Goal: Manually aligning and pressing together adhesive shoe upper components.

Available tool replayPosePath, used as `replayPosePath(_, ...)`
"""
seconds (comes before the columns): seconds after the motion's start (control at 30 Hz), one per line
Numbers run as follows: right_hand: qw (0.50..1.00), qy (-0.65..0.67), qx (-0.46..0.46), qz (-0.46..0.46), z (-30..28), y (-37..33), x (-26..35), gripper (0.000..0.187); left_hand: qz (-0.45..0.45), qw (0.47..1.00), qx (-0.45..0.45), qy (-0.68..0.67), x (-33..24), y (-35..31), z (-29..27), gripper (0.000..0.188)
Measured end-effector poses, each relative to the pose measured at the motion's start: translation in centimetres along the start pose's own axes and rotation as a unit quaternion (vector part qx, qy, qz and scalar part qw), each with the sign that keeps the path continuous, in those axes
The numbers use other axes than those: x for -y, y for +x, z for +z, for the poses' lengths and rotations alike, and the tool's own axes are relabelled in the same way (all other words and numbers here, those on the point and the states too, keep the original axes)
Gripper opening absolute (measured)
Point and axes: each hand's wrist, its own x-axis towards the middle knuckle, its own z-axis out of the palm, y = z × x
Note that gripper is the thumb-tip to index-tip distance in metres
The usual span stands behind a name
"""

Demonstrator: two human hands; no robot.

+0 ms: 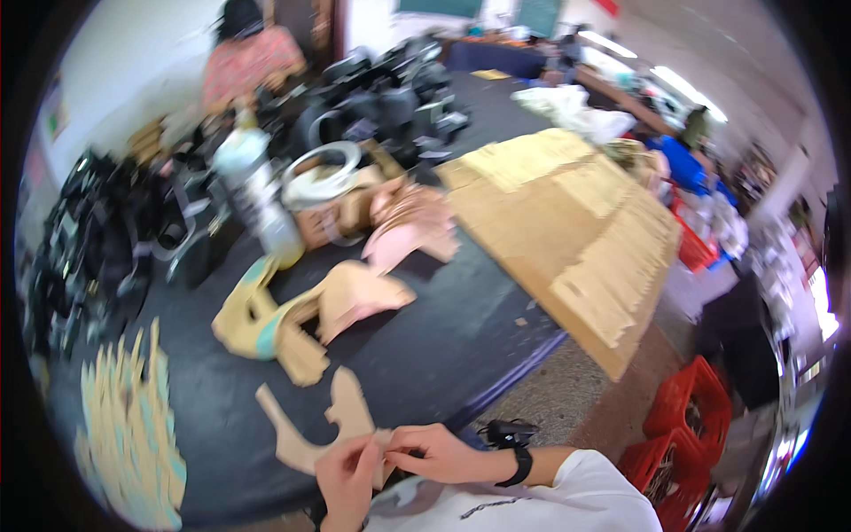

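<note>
At the table's near edge my left hand (347, 474) pinches a flat beige cut-out piece (351, 406), which looks like a leather or lining part with curved arms. My right hand (429, 451) is closed at the same piece's edge, its fingertips meeting those of the left. Whatever lies between the fingertips is too small to make out. Beyond the hands, a pile of similar beige and pale-green cut pieces (292, 333) lies on the dark table (417, 355). Behind it sits a fanned stack of pink pieces (412, 232).
Beige strips (133, 426) lie at the left. Farther back stand a clear bottle (266, 199), a white tape roll (324, 173) and heaps of black parts (97, 239). A cardboard sheet (541, 230) overhangs the right edge; red crates (687, 408) stand below. A co-worker (251, 66) is opposite.
</note>
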Motion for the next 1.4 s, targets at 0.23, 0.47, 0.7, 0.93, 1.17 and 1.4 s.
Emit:
replayPosePath(0.23, 0.952, -0.259, -0.013, -0.162, -1.7, 3.0, -1.5, 0.019, -0.121, 0.985, -0.018, 0.123, -2.2, 2.5, -6.7, 0.014)
replayPosePath(0.47, 0.9, -0.374, 0.069, -0.213, 0.6, 5.5, -2.3, 0.034, -0.181, 0.971, 0.072, 0.135, 0.4, 6.0, -8.8, 0.018)
replayPosePath(0.7, 0.887, -0.409, 0.059, -0.203, 0.8, 5.3, -2.9, 0.037, -0.187, 0.958, 0.095, 0.196, 1.0, 7.4, -8.4, 0.017)
replayPosePath(0.93, 0.893, -0.399, 0.052, -0.2, 0.7, 5.4, -2.8, 0.036, -0.217, 0.948, 0.115, 0.204, 1.1, 7.8, -8.4, 0.017)
replayPosePath(1.17, 0.896, -0.391, 0.051, -0.203, 0.7, 5.7, -2.6, 0.039, -0.208, 0.941, 0.115, 0.241, 1.3, 8.1, -8.1, 0.018)
replayPosePath(1.4, 0.841, -0.495, 0.005, -0.219, 2.7, 7.0, -3.2, 0.039, -0.217, 0.937, 0.091, 0.259, 1.4, 8.0, -7.6, 0.02)
